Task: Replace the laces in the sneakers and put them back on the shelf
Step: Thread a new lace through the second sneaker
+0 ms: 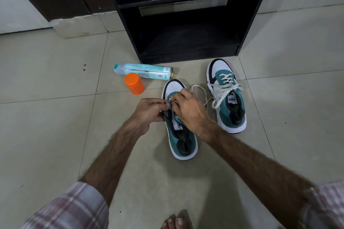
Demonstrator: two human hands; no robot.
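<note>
While the laced sneaker (226, 95) waits beside the shelf (186, 24), both hands work the near sneaker (181, 132): left hand (149, 111) pinching its eyelet edge steady, right hand (188, 107) gripping the lace (200, 89) to thread.

Teal spray can (143, 71) lying on tiled floor (46, 126); orange-capped bottle (134, 83) touching it

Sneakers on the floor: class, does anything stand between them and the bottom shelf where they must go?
Nothing visible does. Both sneakers lie on the floor just before the open bottom shelf; the spray can and orange bottle lie off to the left.
</note>
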